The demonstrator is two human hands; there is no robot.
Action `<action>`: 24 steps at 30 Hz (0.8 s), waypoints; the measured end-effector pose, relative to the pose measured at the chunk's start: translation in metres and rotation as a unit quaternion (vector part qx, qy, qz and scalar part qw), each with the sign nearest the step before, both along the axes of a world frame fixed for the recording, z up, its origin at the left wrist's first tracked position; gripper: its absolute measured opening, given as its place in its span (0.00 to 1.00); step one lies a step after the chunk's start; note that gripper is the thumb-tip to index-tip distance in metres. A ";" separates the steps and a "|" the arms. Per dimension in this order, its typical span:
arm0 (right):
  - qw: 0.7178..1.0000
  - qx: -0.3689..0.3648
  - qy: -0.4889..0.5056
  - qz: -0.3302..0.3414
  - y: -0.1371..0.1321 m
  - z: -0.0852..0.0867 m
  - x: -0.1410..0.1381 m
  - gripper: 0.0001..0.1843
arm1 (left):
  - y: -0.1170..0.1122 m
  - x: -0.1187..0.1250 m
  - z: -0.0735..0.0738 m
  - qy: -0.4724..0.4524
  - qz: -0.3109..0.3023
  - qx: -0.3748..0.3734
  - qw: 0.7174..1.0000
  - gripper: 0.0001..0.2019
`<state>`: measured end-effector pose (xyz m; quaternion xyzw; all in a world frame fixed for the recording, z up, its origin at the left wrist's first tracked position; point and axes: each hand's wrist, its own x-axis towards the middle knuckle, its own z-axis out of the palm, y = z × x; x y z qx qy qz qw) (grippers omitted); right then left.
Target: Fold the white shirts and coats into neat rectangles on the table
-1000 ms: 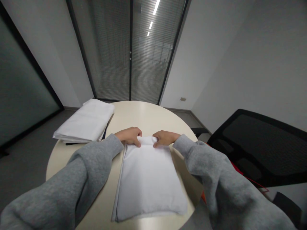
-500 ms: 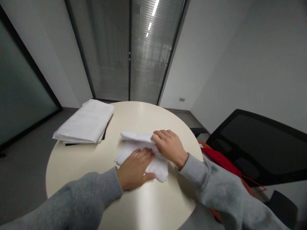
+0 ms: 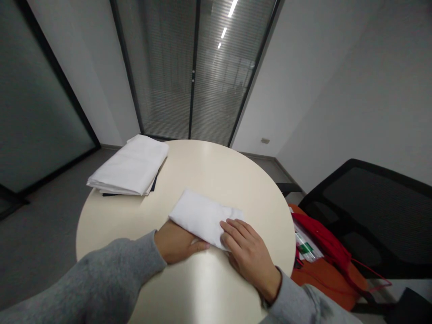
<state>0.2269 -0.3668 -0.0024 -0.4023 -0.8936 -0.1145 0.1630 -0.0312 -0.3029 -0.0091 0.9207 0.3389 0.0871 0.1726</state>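
Note:
A folded white cloth (image 3: 200, 216) lies near the middle of the round table (image 3: 202, 168). My left hand (image 3: 177, 243) rests flat at its near left edge. The cloth's folded layer covers those fingers, leaving the back of the hand and the outstretched thumb in sight. On the cloth's right end, my right hand (image 3: 248, 252) has its fingers over the top and looks closed on the near right edge; its thumb is mostly hidden.
A stack of folded white cloth (image 3: 131, 164), with dark material under it, sits at the table's far left. To the right stands a black mesh chair (image 3: 367, 216) with an orange seat, holding a red bag (image 3: 324, 238) and a clear plastic packet (image 3: 307, 247).
My right hand has brought the far part of the cloth toward me, over my left fingers. It is now lower at the right end. The view has shifted slightly.

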 end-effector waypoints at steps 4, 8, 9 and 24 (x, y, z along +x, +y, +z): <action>0.999 -0.033 -0.001 -0.020 0.002 -0.004 0.005 0.17 | 0.002 -0.013 0.000 0.023 -0.004 -0.016 1.000 0.31; 0.997 -0.060 0.015 -0.044 0.002 -0.006 0.004 0.20 | -0.009 -0.027 0.025 0.030 -0.014 -0.020 0.999 0.27; 0.996 -0.065 0.020 -0.049 0.002 -0.007 0.003 0.21 | -0.014 -0.031 0.036 0.021 -0.017 -0.024 0.999 0.23; 0.986 -0.124 0.089 -0.072 -0.006 0.009 0.003 0.21 | 0.073 0.048 -0.001 0.017 0.043 0.059 0.997 0.33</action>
